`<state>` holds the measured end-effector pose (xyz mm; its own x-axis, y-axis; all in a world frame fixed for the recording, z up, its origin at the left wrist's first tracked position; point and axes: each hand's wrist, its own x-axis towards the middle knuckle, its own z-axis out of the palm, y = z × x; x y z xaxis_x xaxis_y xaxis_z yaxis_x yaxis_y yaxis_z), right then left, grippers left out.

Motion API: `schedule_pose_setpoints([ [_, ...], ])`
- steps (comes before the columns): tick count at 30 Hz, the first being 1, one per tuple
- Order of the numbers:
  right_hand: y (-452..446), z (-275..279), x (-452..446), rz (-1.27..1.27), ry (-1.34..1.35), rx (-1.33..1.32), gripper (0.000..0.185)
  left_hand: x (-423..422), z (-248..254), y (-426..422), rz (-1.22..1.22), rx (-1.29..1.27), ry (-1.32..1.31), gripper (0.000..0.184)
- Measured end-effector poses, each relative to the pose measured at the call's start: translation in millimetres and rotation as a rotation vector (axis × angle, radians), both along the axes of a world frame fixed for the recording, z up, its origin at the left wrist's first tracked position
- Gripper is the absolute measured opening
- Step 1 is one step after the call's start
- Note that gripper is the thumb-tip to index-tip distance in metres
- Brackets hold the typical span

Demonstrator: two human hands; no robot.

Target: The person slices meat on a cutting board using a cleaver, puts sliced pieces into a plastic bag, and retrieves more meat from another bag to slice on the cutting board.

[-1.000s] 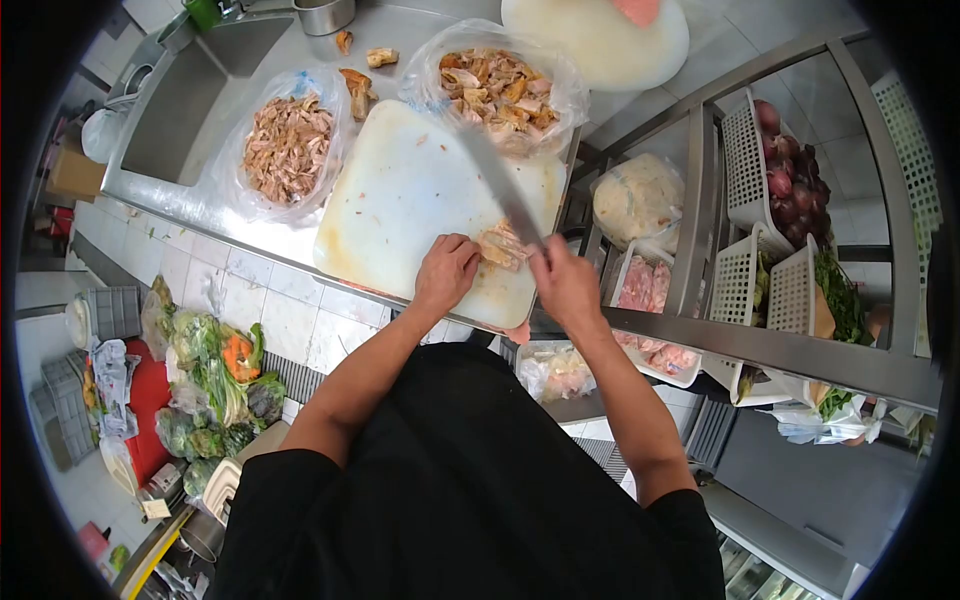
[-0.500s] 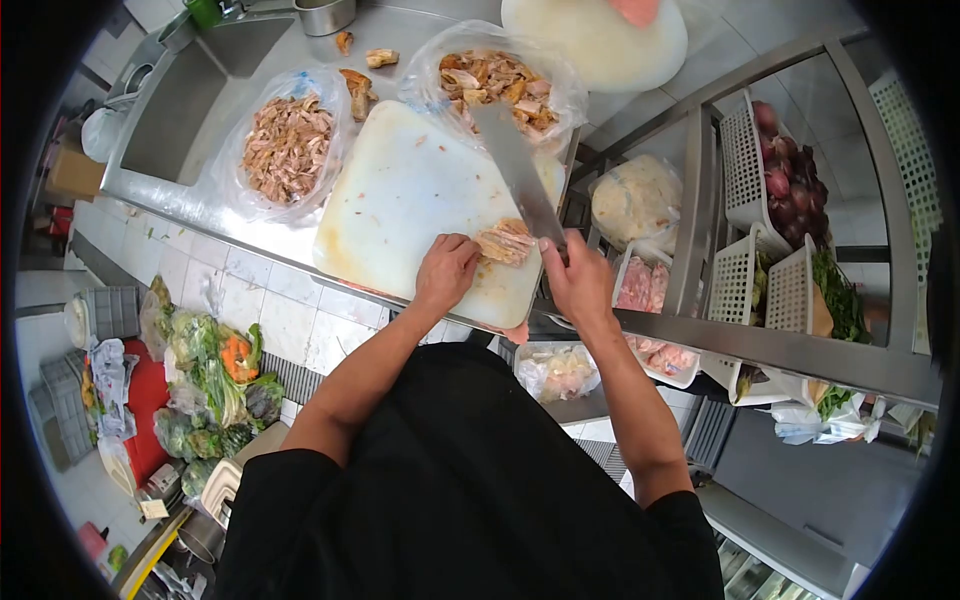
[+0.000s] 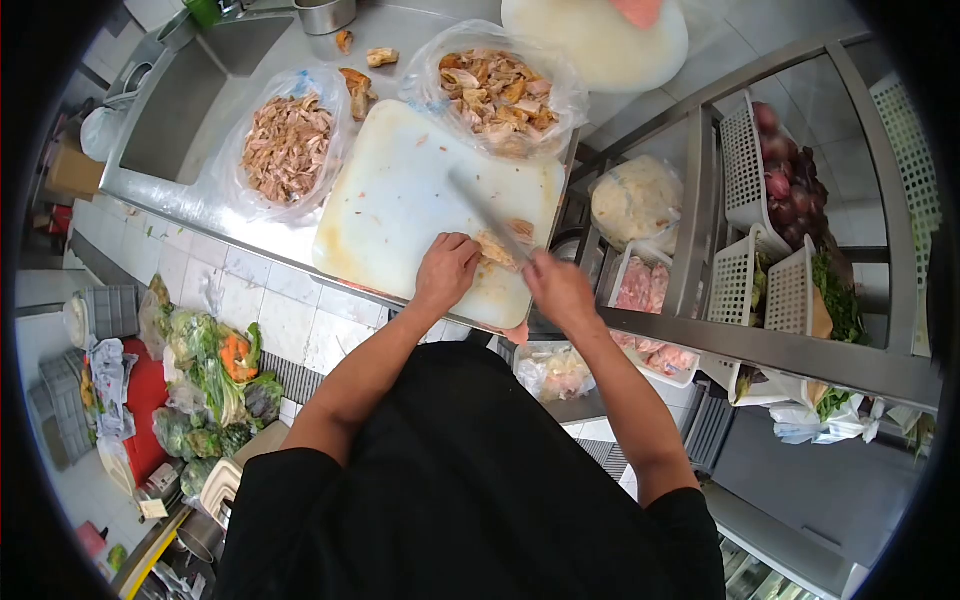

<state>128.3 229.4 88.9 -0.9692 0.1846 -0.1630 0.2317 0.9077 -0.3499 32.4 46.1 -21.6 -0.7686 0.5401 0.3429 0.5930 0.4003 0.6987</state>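
My right hand (image 3: 562, 290) is wrapped round the handle of a large knife (image 3: 485, 213). Its blade slants up and left over the white cutting board (image 3: 390, 190), blurred by motion, and crosses a piece of cooked meat (image 3: 494, 248). Curled fingers of my left hand (image 3: 447, 272) rest against the left end of that meat, holding it to the board. Whether the edge has cut through cannot be seen. Behind the board, a plastic bag (image 3: 565, 105) holds larger meat pieces; to the left, another bag (image 3: 240, 150) holds finely chopped meat.
Several meat chunks (image 3: 381, 58) lie on the steel counter beside a sink (image 3: 150, 145). A round white board (image 3: 600, 60) stands behind. At right, a metal rack (image 3: 690, 210) has baskets of red onions (image 3: 790, 185) and greens. Vegetables (image 3: 215, 370) lie low at left.
The knife has come down and left onto the meat, its blade swinging away from the bag behind. My right hand moved slightly left and down; my left hand stays almost still.
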Motion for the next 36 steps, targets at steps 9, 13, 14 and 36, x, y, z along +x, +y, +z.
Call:
schedule_pose_setpoints([
  [9, -1.3, 41.0, -17.1, -0.159, 0.152, -0.115, 0.026, 0.5, -2.9, -0.3, 0.01, 0.035, 0.005, 0.01],
  [13, 4.2, 5.7, -7.0, -0.122, 0.054, -0.052, 0.028, 0.0, -1.8, 0.6, 0.007, 0.027, -0.005, 0.01],
  [14, 8.5, -3.6, -5.1, -0.124, 0.057, -0.05, 0.028, 0.6, -2.3, 1.6, 0.005, 0.029, -0.003, 0.01],
  [36, -9.1, 46.0, -21.8, -0.142, 0.231, -0.083, 0.032, -0.6, 0.1, 0.0, 0.005, 0.052, 0.001, 0.01],
])
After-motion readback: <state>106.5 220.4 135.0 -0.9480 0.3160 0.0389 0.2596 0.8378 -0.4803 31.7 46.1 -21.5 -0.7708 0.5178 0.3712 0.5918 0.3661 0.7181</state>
